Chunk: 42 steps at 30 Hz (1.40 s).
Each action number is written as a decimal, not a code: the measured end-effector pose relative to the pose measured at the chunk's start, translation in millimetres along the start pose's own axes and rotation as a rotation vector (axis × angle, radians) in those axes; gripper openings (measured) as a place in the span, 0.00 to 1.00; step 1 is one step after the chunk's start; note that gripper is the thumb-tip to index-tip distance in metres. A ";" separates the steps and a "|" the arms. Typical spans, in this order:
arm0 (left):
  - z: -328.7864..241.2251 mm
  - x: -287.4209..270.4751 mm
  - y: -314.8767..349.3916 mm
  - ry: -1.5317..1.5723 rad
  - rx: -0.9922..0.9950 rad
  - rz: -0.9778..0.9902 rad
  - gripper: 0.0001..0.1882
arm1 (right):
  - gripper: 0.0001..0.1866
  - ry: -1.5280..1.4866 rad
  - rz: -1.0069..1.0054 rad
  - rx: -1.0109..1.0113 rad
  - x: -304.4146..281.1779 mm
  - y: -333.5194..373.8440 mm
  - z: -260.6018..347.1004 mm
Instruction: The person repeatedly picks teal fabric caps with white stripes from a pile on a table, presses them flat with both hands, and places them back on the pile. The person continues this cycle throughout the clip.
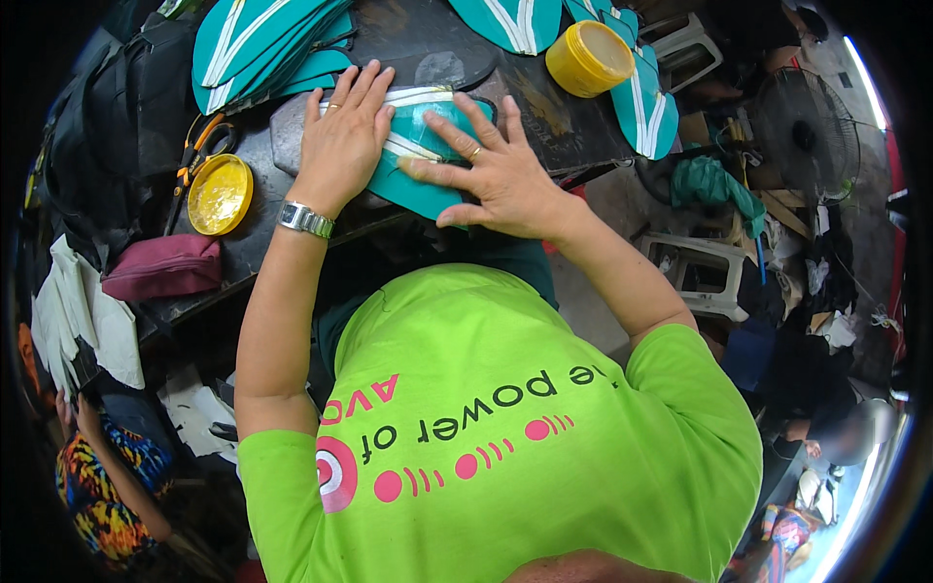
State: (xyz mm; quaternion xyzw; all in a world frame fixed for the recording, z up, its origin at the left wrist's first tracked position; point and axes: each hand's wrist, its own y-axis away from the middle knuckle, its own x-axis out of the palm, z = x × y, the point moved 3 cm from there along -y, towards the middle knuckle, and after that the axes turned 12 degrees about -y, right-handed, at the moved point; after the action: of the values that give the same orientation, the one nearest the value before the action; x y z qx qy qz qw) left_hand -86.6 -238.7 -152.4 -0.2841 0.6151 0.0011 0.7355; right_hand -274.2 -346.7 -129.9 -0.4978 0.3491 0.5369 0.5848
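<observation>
A teal panel [418, 193] with white zip-like strips set in a V lies near the table's front edge, partly over a dark grey board [287, 134]. My left hand [342, 146] rests flat along its left side, fingers stretched forward. With fingers spread, my right hand [510, 180] presses on the panel's right part. Between them the panel shows partly; the rest is hidden under my hands. A stack of similar teal panels [267, 44] sits beyond my left hand. Beyond my right hand stands an open yellow tub [575, 76] of pale paste.
Left of my hands lie orange-handled scissors [205, 143], a yellow lid [218, 197] and a maroon pouch [165, 268]. A black bag [117, 126] fills the far left. More teal panels [642, 121] overhang the right edge. Stools [705, 277] and a fan [805, 131] stand right; other people sit nearby.
</observation>
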 end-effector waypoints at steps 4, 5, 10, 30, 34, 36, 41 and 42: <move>0.3 2.1 -1.4 -0.010 -0.011 0.040 0.25 | 0.32 -0.111 0.039 -0.072 -1.4 4.8 16.3; 1.1 2.1 -1.7 -0.005 -0.008 0.054 0.25 | 0.30 -0.175 0.029 -0.072 -4.6 5.1 15.0; 4.6 -0.6 0.7 0.012 0.025 0.062 0.27 | 0.27 -0.135 -0.161 0.124 -29.4 7.6 -23.9; 8.4 -3.7 5.6 0.004 0.061 0.101 0.29 | 0.33 -0.424 -0.200 0.114 -32.8 21.7 -55.4; 8.8 -7.1 6.7 0.011 0.074 0.161 0.29 | 0.30 0.201 -0.090 0.120 -22.7 20.5 -63.5; 9.0 -8.7 7.2 0.032 0.069 0.156 0.29 | 0.31 0.207 -0.084 0.133 -20.8 24.4 -60.6; 8.3 -6.6 7.2 0.016 0.067 0.085 0.29 | 0.34 0.140 -0.042 0.122 -19.3 43.2 -37.3; 8.3 -5.4 7.3 0.002 0.065 0.078 0.29 | 0.34 0.108 -0.020 0.119 -16.2 46.4 -31.4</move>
State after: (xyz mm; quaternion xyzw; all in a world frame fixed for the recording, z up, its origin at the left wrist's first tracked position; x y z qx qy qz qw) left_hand -83.0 -227.2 -150.0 -0.2357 0.6262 0.0094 0.7431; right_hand -318.4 -384.6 -132.4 -0.4937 0.4064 0.4818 0.5992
